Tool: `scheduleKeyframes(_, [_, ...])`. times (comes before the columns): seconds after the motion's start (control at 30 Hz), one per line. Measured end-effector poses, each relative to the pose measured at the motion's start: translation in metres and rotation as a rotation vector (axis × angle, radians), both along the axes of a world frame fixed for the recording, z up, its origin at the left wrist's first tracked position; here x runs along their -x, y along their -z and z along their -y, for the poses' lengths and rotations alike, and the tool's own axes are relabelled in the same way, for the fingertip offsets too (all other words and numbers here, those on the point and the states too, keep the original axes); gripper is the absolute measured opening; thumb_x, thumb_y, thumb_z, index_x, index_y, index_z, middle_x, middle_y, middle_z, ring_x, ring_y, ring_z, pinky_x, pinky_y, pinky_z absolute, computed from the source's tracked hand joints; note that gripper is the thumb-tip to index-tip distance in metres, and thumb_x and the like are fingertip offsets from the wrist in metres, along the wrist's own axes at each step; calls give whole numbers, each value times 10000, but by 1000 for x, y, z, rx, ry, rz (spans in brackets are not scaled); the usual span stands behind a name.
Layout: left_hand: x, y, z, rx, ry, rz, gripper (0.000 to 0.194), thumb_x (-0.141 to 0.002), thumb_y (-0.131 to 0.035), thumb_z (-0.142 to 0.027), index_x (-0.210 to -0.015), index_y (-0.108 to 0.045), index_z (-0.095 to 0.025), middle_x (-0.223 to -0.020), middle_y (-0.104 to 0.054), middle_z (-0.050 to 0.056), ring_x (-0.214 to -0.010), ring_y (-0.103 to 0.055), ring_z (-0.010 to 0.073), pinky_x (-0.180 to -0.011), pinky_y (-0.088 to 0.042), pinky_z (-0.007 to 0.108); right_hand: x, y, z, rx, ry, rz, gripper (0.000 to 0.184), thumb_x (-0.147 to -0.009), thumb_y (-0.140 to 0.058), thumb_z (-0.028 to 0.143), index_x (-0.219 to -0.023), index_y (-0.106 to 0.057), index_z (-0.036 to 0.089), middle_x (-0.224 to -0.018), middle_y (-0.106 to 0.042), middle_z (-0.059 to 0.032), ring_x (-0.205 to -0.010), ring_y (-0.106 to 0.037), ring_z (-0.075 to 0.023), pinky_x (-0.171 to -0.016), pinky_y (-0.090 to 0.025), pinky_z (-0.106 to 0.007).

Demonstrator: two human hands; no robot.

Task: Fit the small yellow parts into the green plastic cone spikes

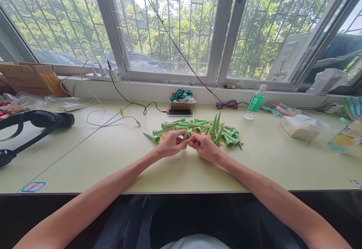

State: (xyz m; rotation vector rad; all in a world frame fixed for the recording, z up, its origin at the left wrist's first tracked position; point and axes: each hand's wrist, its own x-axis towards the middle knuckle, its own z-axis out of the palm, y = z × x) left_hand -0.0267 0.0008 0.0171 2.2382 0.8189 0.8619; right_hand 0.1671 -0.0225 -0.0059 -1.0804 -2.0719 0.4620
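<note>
My left hand (pixel 170 143) is closed around a green plastic cone (pixel 185 135), which points upward between thumb and fingers. Right beside it, my right hand (pixel 206 147) pinches at the cone's near side; its fingertips are together, and what lies between them is too small to make out. Behind both hands spreads a pile of green cones (pixel 231 137), most lying on their sides, mixed with small yellowish pieces (pixel 241 142). A few cones stand upright, the tallest (pixel 218 122) just behind my right hand.
Black headphones (pixel 52 120) lie at the left. A small box (pixel 182 105) with green material sits behind the pile. A water bottle (pixel 254 102) and a tissue pack (pixel 298 127) stand to the right. Cables (pixel 118 117) cross the table (pixel 113 158) at the back left.
</note>
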Motion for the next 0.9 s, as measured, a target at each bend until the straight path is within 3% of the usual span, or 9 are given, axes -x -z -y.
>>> scheduleKeyframes(0.13, [1, 0, 1, 4, 25, 2, 112, -847, -571, -251, -901, -597, -156, -550, -470, -45, -443, -382, 68, -427, -283, 195, -1, 1, -1, -2, 1, 9, 127, -883, -559, 229, -766, -539, 184, -670, -552, 22, -582, -425, -110, -583, -325, -237])
scheduleKeyframes(0.3, [2, -1, 0, -12, 37, 22, 119, -785, -579, -199, -892, -606, -156, -619, -532, -22, -476, -464, 82, -441, -345, 201, -1, 2, -1, -11, 12, 27, 145, -888, -548, 236, -755, -525, 185, -660, -535, 25, -588, -417, -111, -585, -315, -236])
scheduleKeyframes(0.9, [2, -1, -1, -28, 55, -54, 131, -770, -539, -139, -895, -562, -171, -599, -473, -61, -467, -399, 62, -471, -304, 198, -2, 5, -2, -34, 3, 114, 205, -919, -504, 209, -716, -484, 186, -676, -535, 7, -626, -444, -124, -617, -321, -240])
